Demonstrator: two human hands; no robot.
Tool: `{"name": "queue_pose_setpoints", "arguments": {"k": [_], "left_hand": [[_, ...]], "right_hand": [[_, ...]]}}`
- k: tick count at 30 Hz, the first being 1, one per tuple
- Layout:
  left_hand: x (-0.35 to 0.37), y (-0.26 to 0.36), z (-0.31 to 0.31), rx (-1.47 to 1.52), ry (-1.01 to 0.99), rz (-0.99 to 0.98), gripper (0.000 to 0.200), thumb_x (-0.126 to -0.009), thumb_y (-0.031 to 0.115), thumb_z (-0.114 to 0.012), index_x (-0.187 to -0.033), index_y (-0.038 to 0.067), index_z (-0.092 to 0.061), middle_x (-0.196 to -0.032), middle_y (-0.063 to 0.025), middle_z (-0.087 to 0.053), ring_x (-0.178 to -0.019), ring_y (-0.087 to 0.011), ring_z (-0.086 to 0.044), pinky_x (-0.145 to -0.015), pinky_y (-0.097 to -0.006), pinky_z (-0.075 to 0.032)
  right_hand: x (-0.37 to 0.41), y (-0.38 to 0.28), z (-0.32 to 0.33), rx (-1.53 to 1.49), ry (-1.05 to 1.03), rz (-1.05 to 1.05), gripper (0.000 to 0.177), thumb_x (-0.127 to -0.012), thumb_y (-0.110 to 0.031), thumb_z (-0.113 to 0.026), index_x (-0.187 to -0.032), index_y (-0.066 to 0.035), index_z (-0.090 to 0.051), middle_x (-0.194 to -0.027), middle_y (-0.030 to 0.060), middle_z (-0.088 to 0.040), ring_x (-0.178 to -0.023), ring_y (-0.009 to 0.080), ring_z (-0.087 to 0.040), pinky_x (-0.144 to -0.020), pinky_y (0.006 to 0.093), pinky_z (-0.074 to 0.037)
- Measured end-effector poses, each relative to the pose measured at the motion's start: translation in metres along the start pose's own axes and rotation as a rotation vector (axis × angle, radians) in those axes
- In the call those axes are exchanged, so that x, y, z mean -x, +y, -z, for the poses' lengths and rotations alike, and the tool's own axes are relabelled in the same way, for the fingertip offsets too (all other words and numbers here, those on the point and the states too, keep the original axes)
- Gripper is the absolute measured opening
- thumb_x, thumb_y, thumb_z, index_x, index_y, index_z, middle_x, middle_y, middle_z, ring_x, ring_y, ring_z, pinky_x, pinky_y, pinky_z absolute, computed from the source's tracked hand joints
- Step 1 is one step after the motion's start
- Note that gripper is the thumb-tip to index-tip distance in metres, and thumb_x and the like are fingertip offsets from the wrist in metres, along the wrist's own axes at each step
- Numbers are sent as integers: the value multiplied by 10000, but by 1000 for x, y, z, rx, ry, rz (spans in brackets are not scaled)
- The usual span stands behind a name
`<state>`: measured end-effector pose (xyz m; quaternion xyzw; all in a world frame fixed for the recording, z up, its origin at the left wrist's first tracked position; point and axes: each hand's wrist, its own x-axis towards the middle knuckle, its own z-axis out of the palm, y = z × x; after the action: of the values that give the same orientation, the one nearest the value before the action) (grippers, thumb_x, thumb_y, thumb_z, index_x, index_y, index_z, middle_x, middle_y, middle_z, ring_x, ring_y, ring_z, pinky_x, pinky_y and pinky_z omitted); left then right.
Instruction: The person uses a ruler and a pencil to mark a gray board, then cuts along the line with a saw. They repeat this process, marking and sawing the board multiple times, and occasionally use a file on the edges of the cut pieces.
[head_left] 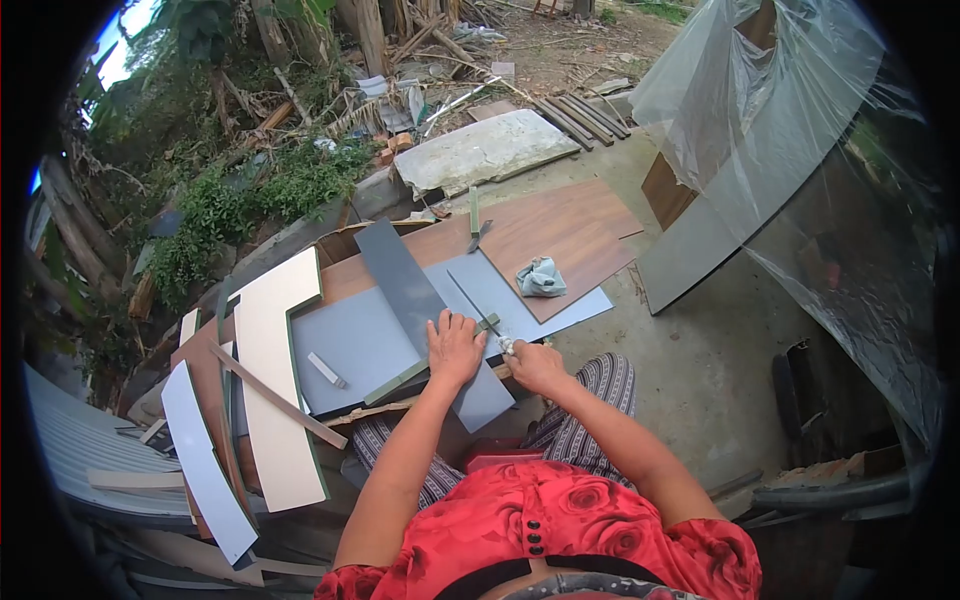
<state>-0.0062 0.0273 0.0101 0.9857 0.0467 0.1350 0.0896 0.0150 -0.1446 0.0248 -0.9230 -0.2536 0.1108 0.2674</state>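
My left hand (456, 345) lies spread on a long dark grey board strip (405, 275), which slants across the work surface toward my lap. My right hand (535, 366) is closed around the white wrapped handle of a thin saw (472, 302). Its narrow, dark blade points away to the upper left, beside the strip's right edge. Beneath the strip runs a narrow greenish bar (398, 384), which shows again near my left fingertips. Under these lies a larger light grey panel (350, 345).
A crumpled pale cloth bundle (541, 278) rests on a brown wood-grain panel (575, 240). Behind the grey panel lies a hammer-like tool (475, 225). A small pale block (327, 370) and cream board offcuts (268, 400) are at left. Plastic sheeting (740, 130) hangs at right.
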Motion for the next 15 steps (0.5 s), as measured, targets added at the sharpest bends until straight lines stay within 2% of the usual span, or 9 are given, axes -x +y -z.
{"name": "queue_pose_setpoints", "arguments": {"k": [4, 12, 15], "left_hand": [[-1, 0, 1, 4, 20, -1, 299, -830, 319, -590, -1002, 74, -589, -1086, -105, -539, -1221, -312, -384, -1020, -561, -275], [-1, 1, 2, 8, -13, 7, 295, -832, 315, -589, -1000, 73, -587, -1094, -107, -530, -1227, -309, -374, -1021, -563, -276], [-1, 2, 3, -9, 3, 4, 296, -817, 296, -603, -994, 61, -576, -1090, -115, -534, -1204, -315, -403, -1008, -541, -302]], "right_hand": [[-10, -6, -7, -28, 8, -32, 320, -872, -319, -483, -894, -14, -577, -781, 229, -635, -786, 395, -623, -714, 504, -464], [107, 26, 5, -18, -49, -63, 308, -878, -337, -494, -893, -29, -509, -699, 227, -616, -676, 421, -606, -623, 524, -456], [101, 25, 9, -20, -47, -56, 311, -878, -340, -489, -879, -29, -504, -697, 227, -614, -674, 418, -606, -621, 519, -458]]}}
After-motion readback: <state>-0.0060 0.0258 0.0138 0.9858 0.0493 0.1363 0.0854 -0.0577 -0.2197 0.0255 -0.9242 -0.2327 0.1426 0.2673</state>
